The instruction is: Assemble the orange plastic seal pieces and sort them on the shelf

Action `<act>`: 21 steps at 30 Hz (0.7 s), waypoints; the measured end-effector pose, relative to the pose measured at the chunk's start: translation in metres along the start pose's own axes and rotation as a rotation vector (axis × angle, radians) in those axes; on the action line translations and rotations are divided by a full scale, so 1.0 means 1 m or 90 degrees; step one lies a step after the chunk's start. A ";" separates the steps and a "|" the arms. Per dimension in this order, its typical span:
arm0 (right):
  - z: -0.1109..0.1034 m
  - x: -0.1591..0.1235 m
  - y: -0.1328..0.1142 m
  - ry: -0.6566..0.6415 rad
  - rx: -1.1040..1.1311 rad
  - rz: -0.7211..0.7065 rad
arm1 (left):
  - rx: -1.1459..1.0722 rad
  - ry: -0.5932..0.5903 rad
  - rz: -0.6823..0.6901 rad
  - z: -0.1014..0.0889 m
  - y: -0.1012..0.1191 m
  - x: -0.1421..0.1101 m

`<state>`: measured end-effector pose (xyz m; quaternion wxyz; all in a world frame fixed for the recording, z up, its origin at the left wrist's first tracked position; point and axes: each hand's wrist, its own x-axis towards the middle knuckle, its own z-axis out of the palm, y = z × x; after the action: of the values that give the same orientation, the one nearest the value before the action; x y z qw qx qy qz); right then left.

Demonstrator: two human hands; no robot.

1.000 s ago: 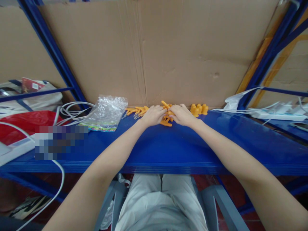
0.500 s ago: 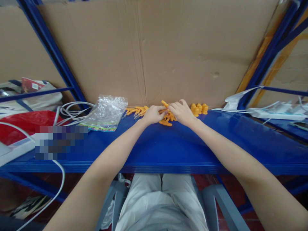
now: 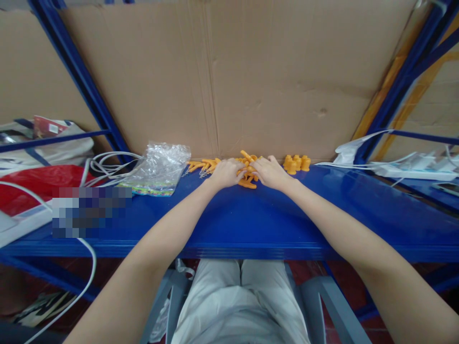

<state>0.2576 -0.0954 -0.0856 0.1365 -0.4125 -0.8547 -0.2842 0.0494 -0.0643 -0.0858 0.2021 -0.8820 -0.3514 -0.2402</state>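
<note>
Hands, two: your left hand (image 3: 227, 173) and your right hand (image 3: 269, 172), fingers curled at the central yellow pieces (image 3: 247, 184); you cannot tell whether either is clamped.
Central yellow pieces: several, overlapping between your hands, count unclear.
Chained yellow pieces (image 3: 195, 165): several, beside your left hand, partly covered.
Yellow cup-shaped pieces (image 3: 291, 167): at least four, upright, right of your right hand.
Clear bag (image 3: 161, 167): one, on the blue table (image 3: 251, 220).

Head-height view, forward and down
</note>
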 end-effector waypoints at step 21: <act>0.004 -0.003 0.007 0.033 0.004 0.010 | 0.016 -0.021 -0.121 -0.008 0.005 0.000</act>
<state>0.2649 -0.0918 -0.0876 0.1618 -0.4115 -0.8484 -0.2909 0.0503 -0.0719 -0.0801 0.1841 -0.8460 -0.4394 -0.2393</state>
